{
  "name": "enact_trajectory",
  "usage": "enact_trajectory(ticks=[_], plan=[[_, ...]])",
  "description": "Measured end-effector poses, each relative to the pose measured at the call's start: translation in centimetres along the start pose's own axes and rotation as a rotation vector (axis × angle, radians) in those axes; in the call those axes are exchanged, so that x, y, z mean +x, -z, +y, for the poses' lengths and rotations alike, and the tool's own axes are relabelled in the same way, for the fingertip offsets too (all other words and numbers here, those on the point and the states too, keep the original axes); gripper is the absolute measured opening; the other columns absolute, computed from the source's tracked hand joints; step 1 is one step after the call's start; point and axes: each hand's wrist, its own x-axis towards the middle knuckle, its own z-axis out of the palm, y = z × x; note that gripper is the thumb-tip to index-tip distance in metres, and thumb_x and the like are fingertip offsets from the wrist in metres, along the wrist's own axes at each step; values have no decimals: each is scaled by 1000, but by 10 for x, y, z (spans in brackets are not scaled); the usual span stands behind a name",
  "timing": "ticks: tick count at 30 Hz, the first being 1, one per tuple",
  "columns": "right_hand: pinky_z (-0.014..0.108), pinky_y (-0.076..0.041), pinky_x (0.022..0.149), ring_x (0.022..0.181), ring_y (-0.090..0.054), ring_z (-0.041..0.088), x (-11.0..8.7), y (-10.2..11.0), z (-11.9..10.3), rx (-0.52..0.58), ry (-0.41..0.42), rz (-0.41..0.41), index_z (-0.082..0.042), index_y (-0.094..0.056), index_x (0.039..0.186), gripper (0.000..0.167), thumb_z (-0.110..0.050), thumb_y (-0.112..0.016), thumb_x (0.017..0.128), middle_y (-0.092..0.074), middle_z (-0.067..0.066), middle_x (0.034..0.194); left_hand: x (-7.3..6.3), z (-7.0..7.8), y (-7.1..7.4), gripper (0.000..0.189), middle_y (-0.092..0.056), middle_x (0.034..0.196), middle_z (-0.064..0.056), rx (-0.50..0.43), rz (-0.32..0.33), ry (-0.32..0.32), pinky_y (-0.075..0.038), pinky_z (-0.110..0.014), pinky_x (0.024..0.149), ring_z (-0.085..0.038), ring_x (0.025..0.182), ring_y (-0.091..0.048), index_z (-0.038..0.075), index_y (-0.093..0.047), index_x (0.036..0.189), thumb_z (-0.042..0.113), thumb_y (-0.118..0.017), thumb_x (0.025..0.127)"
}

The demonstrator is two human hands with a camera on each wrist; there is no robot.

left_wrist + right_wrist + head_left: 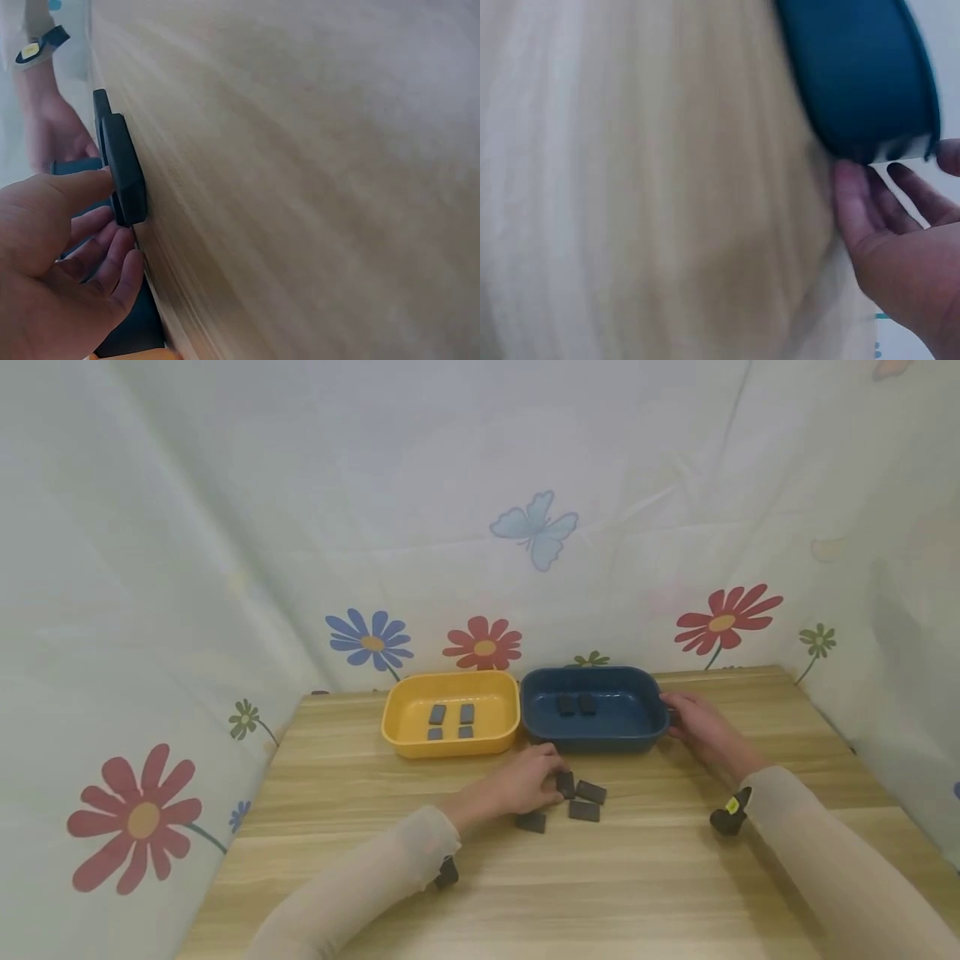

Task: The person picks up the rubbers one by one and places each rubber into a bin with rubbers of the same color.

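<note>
My left hand (531,779) reaches to the table just in front of the trays. Its thumb and fingers pinch a small dark rectangular block (124,169). Beside that hand lie other dark blocks (584,811), one of them (531,822) below its fingers. Out at the right end of the dark blue tray (592,745), my right hand (697,725) holds the tray's end, with fingers low against it and the thumb by the rim. Two dark blocks (587,704) lie inside this tray. The right wrist view is blurred.
To the left of the blue tray, close against it, stands a yellow tray (450,750) with several grey blocks (437,714) in it. Both trays are near the far edge of the wood-grain table (600,893). A flower-printed curtain (420,527) hangs behind and at the sides.
</note>
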Motion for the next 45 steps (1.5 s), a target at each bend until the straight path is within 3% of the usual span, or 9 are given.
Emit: enact_trajectory(ticks=[5, 8, 12, 17, 23, 29, 45], plan=[[32, -58, 99, 135, -53, 27, -5, -2, -10, 14, -40, -61, 7, -30, 161, 60, -32, -40, 116, -37, 26, 160, -2, -1, -2, 40, -61, 112, 3, 3, 18, -5, -52, -25, 87, -11, 100, -59, 15, -74, 128, 30, -84, 93], [36, -57, 102, 144, -43, 34, -4, -2, -11, 18, -50, -94, 4, -24, 165, 61, -30, -39, 116, -28, 27, 167, -3, -2, -2, 39, -62, 112, 3, 15, 23, -10, -52, -26, 87, -11, 100, -59, 15, -74, 128, 30, -84, 93], [34, -58, 99, 135, -52, 24, -2, 0, -7, 22, -46, -108, 2, -22, 166, 62, -30, -40, 116, -32, 25, 165, -3, -3, -2, 39, -61, 112, 3, 10, 18, -10, -52, -26, 88, -11, 101, -59, 16, -74, 128, 30, -84, 93], [33, -59, 94, 118, -61, 11, -3, 3, -4, 25, -20, -111, 5, -26, 163, 61, -31, -42, 116, -47, 20, 152, 0, -2, -1, 41, -62, 113, 2, -2, 11, -7, -51, -26, 91, -12, 102, -57, 15, -73, 130, 30, -83, 93], [32, -59, 94, 125, -57, 11, -4, 1, -4, 7, -1, -114, 5, -25, 163, 61, -31, -40, 117, -33, 29, 165, 0, -1, 0, 41, -62, 113, 3, -10, 0, 4, -51, -25, 91, -11, 101, -57, 15, -73, 129, 30, -84, 92], [34, -60, 95, 133, -50, 19, -1, 1, -2, 3, -11, -97, 4, -24, 164, 61, -31, -39, 117, -27, 28, 169, 0, 0, 0, 41, -61, 113, 3, -11, -1, 15, -51, -25, 91, -11, 101, -57, 16, -73, 129, 30, -84, 92], [31, -59, 95, 118, -58, 5, -5, 2, 1, -26, 16, -97, 9, -28, 160, 63, -35, -38, 117, -29, 32, 166, -3, -1, -1, 41, -62, 117, 2, -15, 8, -7, -52, -27, 94, -13, 107, -59, 16, -73, 131, 32, -82, 94]])
